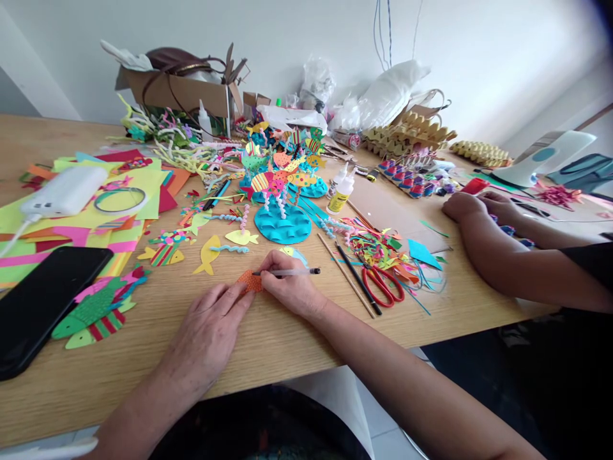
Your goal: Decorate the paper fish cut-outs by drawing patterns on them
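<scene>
A small orange paper piece (251, 281) with fine dark marks lies on the wooden table. My left hand (213, 322) rests flat beside it, its fingertips on the piece's lower left edge. In my right hand (290, 284) is a pen (299, 271) with a clear barrel, its tip at the orange paper. A yellow paper fish (209, 255) and a striped paper fish (165, 254) lie beyond my left hand. Behind my right hand, a blue and yellow fish (294, 253) lies partly covered. Farther back, colourful fish stand over a round blue base (282, 225).
Red scissors (383, 285), a black pencil (358, 279) and paper scraps (376, 246) lie to the right. A black phone (45, 300), white power bank (67, 190) and coloured sheets occupy the left. Another person's forearm (507, 268) rests at the right.
</scene>
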The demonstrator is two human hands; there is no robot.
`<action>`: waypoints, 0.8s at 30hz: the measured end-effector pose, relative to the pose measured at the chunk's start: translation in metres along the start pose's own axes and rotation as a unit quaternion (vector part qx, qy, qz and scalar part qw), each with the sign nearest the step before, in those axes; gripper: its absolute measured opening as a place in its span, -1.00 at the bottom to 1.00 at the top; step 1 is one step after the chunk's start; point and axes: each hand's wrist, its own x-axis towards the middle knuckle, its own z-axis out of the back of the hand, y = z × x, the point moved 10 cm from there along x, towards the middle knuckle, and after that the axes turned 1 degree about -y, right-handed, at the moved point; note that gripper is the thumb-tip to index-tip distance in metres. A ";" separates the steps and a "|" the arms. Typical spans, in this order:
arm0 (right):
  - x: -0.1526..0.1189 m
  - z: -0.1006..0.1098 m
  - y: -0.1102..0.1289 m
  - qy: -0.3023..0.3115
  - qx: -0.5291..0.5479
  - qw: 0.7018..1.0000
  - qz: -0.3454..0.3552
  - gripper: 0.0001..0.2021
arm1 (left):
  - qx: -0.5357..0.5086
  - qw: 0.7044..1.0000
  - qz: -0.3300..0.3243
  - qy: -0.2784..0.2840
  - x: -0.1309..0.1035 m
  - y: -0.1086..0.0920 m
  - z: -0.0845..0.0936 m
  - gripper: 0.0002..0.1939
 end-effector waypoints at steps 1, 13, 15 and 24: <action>0.000 0.000 0.000 0.000 0.000 1.000 -0.001 -0.91 | 0.000 1.000 0.001 -0.003 0.000 0.000 0.001 -0.51; 0.000 -0.002 0.000 0.011 0.005 1.000 -0.002 -0.91 | -0.001 1.000 -0.010 -0.011 0.000 -0.002 0.002 -0.51; 0.000 -0.002 -0.001 0.010 0.003 1.000 -0.006 -0.91 | -0.003 1.000 -0.002 -0.011 0.000 -0.001 0.003 -0.51; 0.001 0.000 -0.001 -0.004 -0.004 1.000 -0.011 -0.91 | -0.002 1.000 0.001 -0.009 -0.001 0.000 0.000 -0.51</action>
